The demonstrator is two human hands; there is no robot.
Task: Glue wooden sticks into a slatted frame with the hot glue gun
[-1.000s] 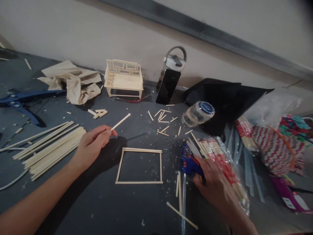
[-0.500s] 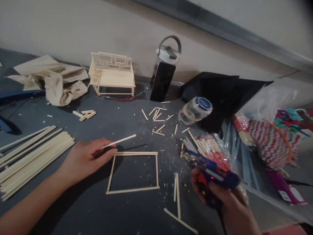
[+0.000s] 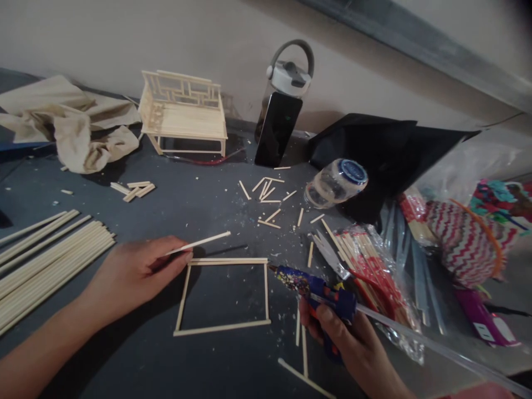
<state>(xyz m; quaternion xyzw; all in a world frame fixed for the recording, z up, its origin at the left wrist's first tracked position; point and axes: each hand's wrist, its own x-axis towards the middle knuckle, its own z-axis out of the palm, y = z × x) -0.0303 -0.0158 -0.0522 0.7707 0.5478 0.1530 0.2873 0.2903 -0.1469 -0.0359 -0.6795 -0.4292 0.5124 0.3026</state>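
Between the thumb and fingers of my left hand (image 3: 153, 271) is a thin wooden stick (image 3: 203, 242), its free end pointing right above the tabletop. Below it lies a rectangular stick frame (image 3: 220, 328), with two sticks side by side along its far edge. My right hand (image 3: 341, 335) is wrapped round a blue glue gun (image 3: 316, 288), whose nozzle points left at the frame's far right corner. I cannot tell whether the nozzle touches it. A long clear glue stick (image 3: 424, 338) extends from the gun's back.
Long sticks (image 3: 54, 266) lie at left, short cut pieces (image 3: 266, 191) behind the frame. A miniature wooden bench (image 3: 185, 119), a phone (image 3: 278, 130) against a bottle (image 3: 291, 77), and a tilted jar (image 3: 336, 183) stand farther back. Scissors (image 3: 332, 257) and bagged sticks (image 3: 369, 260) are at right.
My right hand has brought the glue gun left, up to the frame's far right corner, uncovering the scissors. My left hand still holds the stick in nearly the same place. The view has shifted slightly.
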